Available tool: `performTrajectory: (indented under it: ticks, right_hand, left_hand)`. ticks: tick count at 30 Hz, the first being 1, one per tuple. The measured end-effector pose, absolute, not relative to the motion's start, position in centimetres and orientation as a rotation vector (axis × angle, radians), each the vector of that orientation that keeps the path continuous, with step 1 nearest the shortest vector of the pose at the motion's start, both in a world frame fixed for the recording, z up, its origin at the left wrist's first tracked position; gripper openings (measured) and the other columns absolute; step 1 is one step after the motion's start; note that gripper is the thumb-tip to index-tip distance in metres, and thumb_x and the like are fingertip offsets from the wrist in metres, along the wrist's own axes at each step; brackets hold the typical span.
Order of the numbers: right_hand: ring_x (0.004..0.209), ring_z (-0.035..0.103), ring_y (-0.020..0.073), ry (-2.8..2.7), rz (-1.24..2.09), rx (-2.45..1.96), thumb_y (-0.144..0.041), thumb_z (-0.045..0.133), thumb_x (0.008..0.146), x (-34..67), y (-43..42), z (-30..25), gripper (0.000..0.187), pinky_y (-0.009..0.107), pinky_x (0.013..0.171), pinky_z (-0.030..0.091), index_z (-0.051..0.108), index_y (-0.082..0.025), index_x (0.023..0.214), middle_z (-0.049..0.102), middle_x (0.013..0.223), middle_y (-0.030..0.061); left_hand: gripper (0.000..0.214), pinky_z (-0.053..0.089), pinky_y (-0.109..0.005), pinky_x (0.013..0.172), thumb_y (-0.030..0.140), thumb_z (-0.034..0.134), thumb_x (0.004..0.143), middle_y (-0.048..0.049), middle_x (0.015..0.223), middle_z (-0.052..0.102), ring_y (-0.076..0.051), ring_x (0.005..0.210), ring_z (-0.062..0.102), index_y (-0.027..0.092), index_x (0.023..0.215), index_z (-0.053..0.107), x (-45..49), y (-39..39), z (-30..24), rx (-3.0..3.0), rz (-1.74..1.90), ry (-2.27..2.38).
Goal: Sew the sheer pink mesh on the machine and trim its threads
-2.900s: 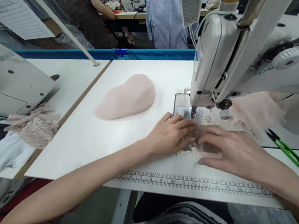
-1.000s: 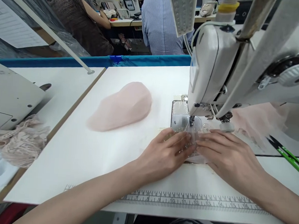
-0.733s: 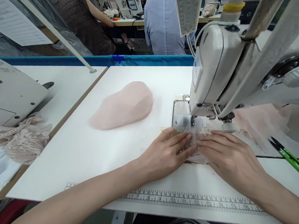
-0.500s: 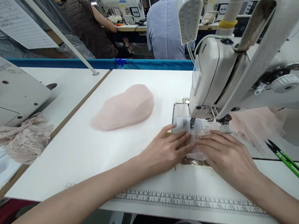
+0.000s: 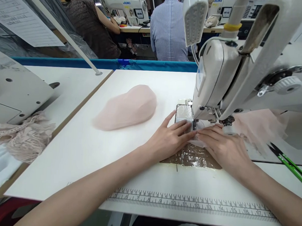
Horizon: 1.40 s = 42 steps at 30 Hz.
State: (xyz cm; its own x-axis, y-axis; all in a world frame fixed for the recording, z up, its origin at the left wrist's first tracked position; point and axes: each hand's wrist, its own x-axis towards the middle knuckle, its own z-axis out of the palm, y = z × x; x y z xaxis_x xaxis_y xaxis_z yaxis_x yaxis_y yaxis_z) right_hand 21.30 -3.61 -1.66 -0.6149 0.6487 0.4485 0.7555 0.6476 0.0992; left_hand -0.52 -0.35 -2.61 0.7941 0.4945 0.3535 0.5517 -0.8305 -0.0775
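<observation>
A small piece of sheer pale fabric (image 5: 199, 142) lies at the needle and presser foot (image 5: 194, 124) of the white sewing machine (image 5: 211, 75). Left of the foot, my left hand (image 5: 173, 137) lies over the fabric and the metal plate (image 5: 182, 113), its fingers stretched and thumb spread. To the right of the needle, my right hand (image 5: 221, 142) has its fingers together on the fabric, the thumb tucked out of sight. The two hands' fingertips nearly meet in front of the foot and hide part of the fabric.
A pale pink cup-shaped fabric piece (image 5: 127, 108) lies left on the white table. Pink sheer fabric (image 5: 260, 125) and green thread snips (image 5: 290, 164) are on the right. A ruler scale (image 5: 186, 204) runs along the front edge. Lace trim (image 5: 29, 137) is heaped far left; two people sit beyond.
Both hands have moved slightly away from me toward the needle, the fabric with them. More of the brown taped area in front of the plate shows. The view has shifted slightly.
</observation>
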Motion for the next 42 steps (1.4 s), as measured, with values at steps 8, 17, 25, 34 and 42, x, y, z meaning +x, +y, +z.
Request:
performTrajectory:
  ticks: [8, 17, 25, 34, 42]
  right_hand:
    - [0.085, 0.068, 0.0211, -2.514, -0.429, -1.031, -0.01, 0.055, 0.087, 21.5, -4.4, -2.0, 0.023, 0.041, 0.083, 0.051, 0.07, -0.014, 0.104, 0.071, 0.109, 0.0027]
    - [0.084, 0.068, 0.0197, -2.528, -0.422, -1.099, -0.02, 0.053, 0.093, 21.6, -4.6, -1.8, 0.023, 0.042, 0.095, 0.046, 0.071, -0.013, 0.105, 0.071, 0.108, 0.0017]
    - [0.084, 0.069, 0.0182, -2.501, -0.487, -1.094, -0.023, 0.054, 0.094, 21.5, -4.5, -2.1, 0.022, 0.038, 0.097, 0.046, 0.071, -0.013, 0.104, 0.071, 0.106, 0.0022]
    - [0.083, 0.069, 0.0185, -2.489, -0.52, -1.101, -0.022, 0.053, 0.094, 21.5, -4.2, -2.1, 0.023, 0.038, 0.095, 0.048, 0.072, -0.012, 0.102, 0.071, 0.106, 0.0023]
    - [0.089, 0.068, 0.0202, -2.494, -0.535, -1.109, -0.023, 0.052, 0.095, 21.5, -3.9, -2.3, 0.024, 0.04, 0.095, 0.046, 0.071, -0.011, 0.104, 0.071, 0.108, 0.0028]
  left_hand:
    - [0.03, 0.036, -0.04, 0.111, 0.029, 0.047, 0.097, -0.0065, 0.119, 0.066, -0.018, 0.116, 0.059, 0.012, 0.117, 0.062, -0.5, -2.9, -2.9, -2.727, -0.589, -0.739]
    - [0.029, 0.033, -0.042, 0.115, 0.026, 0.05, 0.095, -0.0079, 0.118, 0.067, -0.019, 0.116, 0.06, 0.01, 0.116, 0.063, -0.6, -2.5, -2.7, -2.811, -0.629, -0.765]
    - [0.028, 0.033, -0.043, 0.115, 0.025, 0.048, 0.096, -0.0086, 0.118, 0.067, -0.019, 0.116, 0.06, 0.01, 0.114, 0.064, -0.7, -2.4, -2.7, -2.821, -0.612, -0.764]
    - [0.03, 0.03, -0.047, 0.117, 0.025, 0.046, 0.097, -0.0096, 0.122, 0.064, -0.02, 0.119, 0.058, 0.01, 0.117, 0.062, -0.6, -2.0, -2.5, -2.872, -0.575, -0.823]
    - [0.031, 0.029, -0.048, 0.117, 0.026, 0.043, 0.099, -0.0098, 0.121, 0.064, -0.019, 0.12, 0.057, 0.011, 0.118, 0.062, -0.5, -1.6, -2.4, -2.856, -0.569, -0.825]
